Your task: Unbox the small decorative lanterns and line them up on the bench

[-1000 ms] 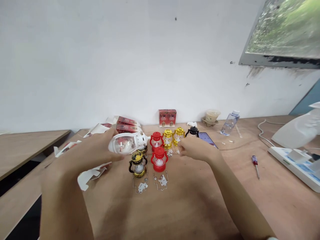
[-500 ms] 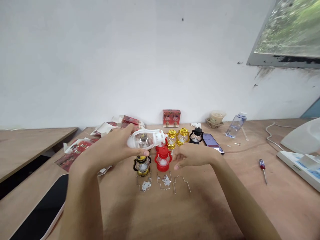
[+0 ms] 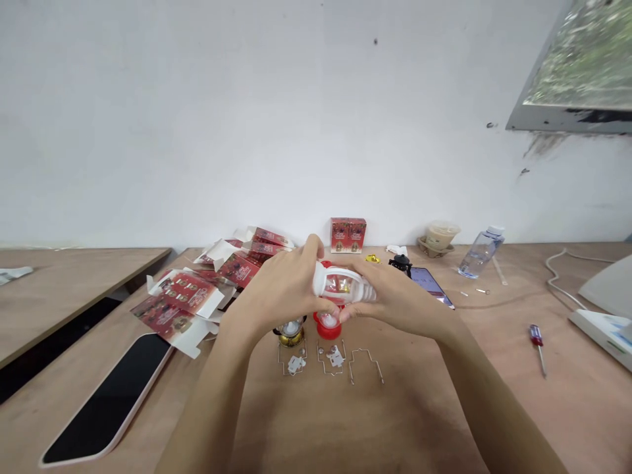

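A small white toy lantern [image 3: 340, 284] with a clear chamber lies sideways between my hands, above the table. My left hand [image 3: 291, 283] grips one end of it. Fingers of my right hand [image 3: 382, 289] close round its other end. Just behind and below it, a red lantern [image 3: 328, 329] is partly covered by my hands. A black-and-gold lantern [image 3: 290, 333] sits under my left hand, its top hidden. In front lie bent wire handles, one of them bare [image 3: 365, 366], and small white pieces [image 3: 296, 364].
Flattened red boxes [image 3: 185, 293] and a dark tablet-like device [image 3: 108, 398] are at left. Two red boxes [image 3: 348, 235] stand by the wall. To the right are a black lantern [image 3: 401, 264], a phone [image 3: 432, 288], a cup [image 3: 439, 237], a water bottle [image 3: 480, 253] and a screwdriver [image 3: 537, 349].
My left hand has brought the white lantern right and slightly down. My right hand has risen and taken hold of its other end. The view has shifted slightly left.
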Available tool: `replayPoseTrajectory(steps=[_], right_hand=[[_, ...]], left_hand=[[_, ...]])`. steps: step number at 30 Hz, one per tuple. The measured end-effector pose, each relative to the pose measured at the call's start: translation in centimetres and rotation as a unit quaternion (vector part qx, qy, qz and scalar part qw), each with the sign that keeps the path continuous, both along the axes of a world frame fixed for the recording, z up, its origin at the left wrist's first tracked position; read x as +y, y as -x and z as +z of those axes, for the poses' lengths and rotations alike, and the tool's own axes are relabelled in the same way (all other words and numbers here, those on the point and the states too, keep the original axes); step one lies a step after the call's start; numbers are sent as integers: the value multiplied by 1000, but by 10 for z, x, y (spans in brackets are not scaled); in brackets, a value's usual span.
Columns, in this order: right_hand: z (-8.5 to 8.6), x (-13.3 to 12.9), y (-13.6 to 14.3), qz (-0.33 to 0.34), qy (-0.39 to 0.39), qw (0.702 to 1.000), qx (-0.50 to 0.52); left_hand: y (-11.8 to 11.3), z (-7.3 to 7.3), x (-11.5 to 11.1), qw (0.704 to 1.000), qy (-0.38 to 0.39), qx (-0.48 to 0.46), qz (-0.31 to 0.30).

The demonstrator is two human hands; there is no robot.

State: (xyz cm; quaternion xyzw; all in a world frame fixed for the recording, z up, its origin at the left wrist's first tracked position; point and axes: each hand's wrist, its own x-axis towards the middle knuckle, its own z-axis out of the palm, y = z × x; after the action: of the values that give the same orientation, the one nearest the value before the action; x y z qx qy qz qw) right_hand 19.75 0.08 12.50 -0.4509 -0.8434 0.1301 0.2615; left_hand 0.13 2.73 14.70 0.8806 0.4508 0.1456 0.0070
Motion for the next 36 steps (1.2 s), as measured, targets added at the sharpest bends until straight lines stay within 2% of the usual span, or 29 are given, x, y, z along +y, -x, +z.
replayPoseTrajectory(steps=[4,11,15,18,22,24,27,30,36], right_hand=[[3,0,0,-6,-9,1000,-3],[-6,4,2,-18,-41,998,-38],[-3,-3,-4,-59,-72,994,-54],[4,-10,-8,-96,-156,983,0],[3,-14,3,-46,-279,954,99],[0,-13,11,-29,-312,944,107],[-4,-11,18,-37,-348,933,81],[-5,-10,19,-33,-370,927,54],[-10,-7,21,-21,-331,942,-49]], left_hand=[[1,0,-1,996,-46,-49,-61],[2,7,-13,967,-46,-184,-171],[1,6,-13,967,-41,-198,-154],[1,5,-10,973,-82,-172,-129],[-2,1,-4,970,-163,-126,-125],[-5,-2,-2,967,-198,-100,-127],[-9,-6,0,966,-216,-73,-121],[-14,-9,1,970,-209,-44,-112],[-18,-11,1,977,-195,36,-84]])
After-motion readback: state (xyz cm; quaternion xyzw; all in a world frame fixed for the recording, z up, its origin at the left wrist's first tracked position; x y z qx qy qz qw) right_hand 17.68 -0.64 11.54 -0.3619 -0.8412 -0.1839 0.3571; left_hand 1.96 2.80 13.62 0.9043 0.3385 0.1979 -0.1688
